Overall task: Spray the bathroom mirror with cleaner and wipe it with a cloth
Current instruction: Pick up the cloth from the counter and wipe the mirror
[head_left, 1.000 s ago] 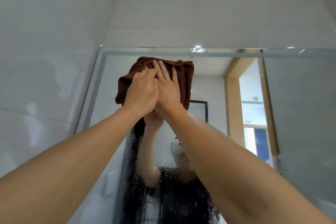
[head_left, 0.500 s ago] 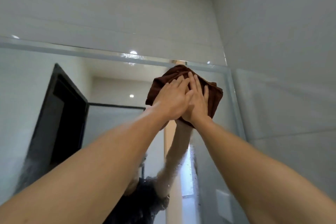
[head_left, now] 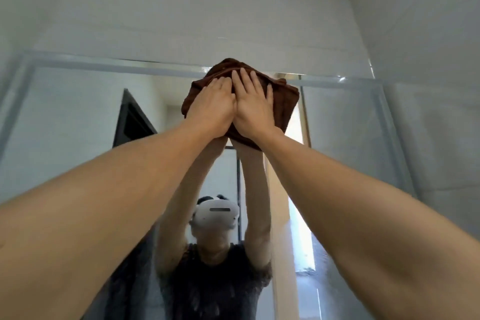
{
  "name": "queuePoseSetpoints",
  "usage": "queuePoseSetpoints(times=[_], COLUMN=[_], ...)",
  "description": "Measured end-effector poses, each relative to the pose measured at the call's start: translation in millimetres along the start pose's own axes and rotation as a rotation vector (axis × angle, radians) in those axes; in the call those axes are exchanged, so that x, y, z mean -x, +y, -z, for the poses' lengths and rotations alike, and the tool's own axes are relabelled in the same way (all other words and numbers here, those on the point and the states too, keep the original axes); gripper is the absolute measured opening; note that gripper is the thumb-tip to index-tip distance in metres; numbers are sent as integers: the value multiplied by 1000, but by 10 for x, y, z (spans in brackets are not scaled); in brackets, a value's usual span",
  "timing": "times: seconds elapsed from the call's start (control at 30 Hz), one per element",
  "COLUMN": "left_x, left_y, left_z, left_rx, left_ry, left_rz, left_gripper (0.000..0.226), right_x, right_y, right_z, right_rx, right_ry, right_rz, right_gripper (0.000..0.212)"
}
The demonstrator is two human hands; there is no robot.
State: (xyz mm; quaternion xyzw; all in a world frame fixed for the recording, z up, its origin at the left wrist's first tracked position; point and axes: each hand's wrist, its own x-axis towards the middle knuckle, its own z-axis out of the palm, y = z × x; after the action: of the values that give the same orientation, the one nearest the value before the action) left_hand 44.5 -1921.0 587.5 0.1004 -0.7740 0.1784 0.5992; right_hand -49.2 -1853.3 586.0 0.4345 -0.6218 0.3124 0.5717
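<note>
Pressing crumpled brown cloth on mirror top, both hands' fingers flat, together.

— Left hand?
— Raised high, fingers straight and close together, palm pressing flat forward.
— And the right hand?
— Just beside it, touching along the inner edge, fingers straight and slightly spread, pointing up, also pressing flat.
— Arms?
— Both bare and stretched upward, converging from the lower corners toward the middle. Wrists nearly straight, close together.
— Thumbs?
— Tucked between the two hands, mostly hidden.
</note>
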Motion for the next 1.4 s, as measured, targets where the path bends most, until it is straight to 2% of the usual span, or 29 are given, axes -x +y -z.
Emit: queuePoseSetpoints(times=[0.13,0.23,0.37,0.5,0.57,0.63,0.7,0.77,0.83,0.93,1.03,1.13,1.2,1.3,1.4], left_x=[357,702,1046,894,754,637,562,529,537,528,532,723,870,782,547], left_y=[-1039,-1767,-2192,-1922,-1733,-1538,-1310,-1056,-845,-885,-1361,-2097,-2320,-2077,-1557], left_z=[527,844,951,794,696,553,394,234,113,168,334,562,634,508,355], left_rx=[-121,-202,-395,-383,-311,-275,-334,-412,-452,-433,-414,-394,-328,-278,-280], left_ry=[30,3,-88,-123,-83,5,90,112,64,-34,42,140,182,230,210], left_rz=[168,353,482,632,722,713,581,325,97,-8,88,364,556,686,600], left_gripper=[50,59,71,81,90,86,71,68,73,74,83,82,82,82,84], right_x=[-252,-231,-121,-80,17,140,327,535,710,814,839,871,911,977,987], right_y=[-1155,-1967,-2464,-2225,-2072,-1921,-1791,-1637,-1492,-1334,-1231,-1090,-992,-831,-686], right_z=[-310,-555,-761,-599,-419,-212,-4,132,137,45,85,129,150,113,115], right_rx=[-164,-247,-186,-255,-341,-407,-408,-371,-331,-299,-282,-199,-149,-83,-68], right_ry=[-41,-80,-134,-146,-160,-98,7,51,116,120,109,99,74,67,83], right_rz=[175,303,373,343,268,189,97,23,33,18,0,42,82,69,19], right_gripper=[59,58,58,55,53,47,42,40,40,45,56,55,58,57,54])
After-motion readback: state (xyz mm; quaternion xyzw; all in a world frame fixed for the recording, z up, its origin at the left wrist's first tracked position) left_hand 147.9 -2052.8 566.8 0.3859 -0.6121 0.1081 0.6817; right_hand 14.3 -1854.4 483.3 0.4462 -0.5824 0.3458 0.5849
